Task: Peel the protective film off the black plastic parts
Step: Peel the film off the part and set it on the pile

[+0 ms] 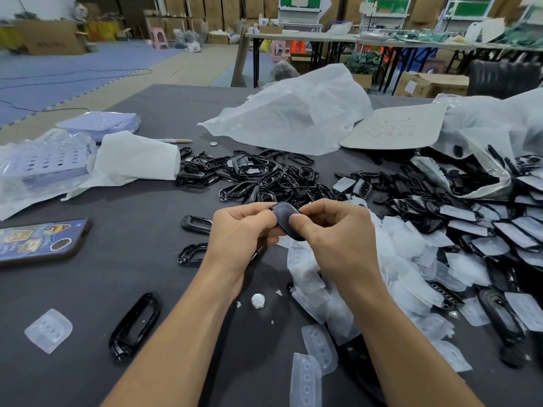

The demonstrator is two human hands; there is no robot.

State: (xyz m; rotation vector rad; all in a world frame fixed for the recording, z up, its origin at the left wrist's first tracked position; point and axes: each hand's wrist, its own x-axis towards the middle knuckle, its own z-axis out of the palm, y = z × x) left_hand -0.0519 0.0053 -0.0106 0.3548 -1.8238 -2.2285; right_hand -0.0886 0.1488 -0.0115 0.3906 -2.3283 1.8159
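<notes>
Two bare forearms reach up from the bottom edge and meet over the middle of the worktop [141, 207], a flat surface covered in dark grey matte material. Between the hands sits the black plastic part [285, 216], a small rounded-oblong shell held just above the surface. The left hand [239, 230] pinches its left edge, fingers curled in. The right hand [332, 230] grips its right end, thumb pressed flat on the face. That face looks dull grey, not glossy; whether film covers it I cannot tell.

Just right of the hands and beneath the right wrist lies a drift of peeled films [390, 259], thin milky-translucent slips with rows of round holes. One loose film [48, 330] lies alone at the left front, near a glossy black oval frame [135, 326]. A small silvery coin cell [258, 300] rests between the forearms.

Beyond the hands is a tangled heap of frames [255, 174], shiny and open-centred. To the right, a heap of covered parts [484, 227] lies at the mouth of a clear bag, many of them with a pale film on them. A phone [38, 240] in a blue sticker-covered case lies at the left edge, and a crumpled white plastic bag [293, 113] sits further back.
</notes>
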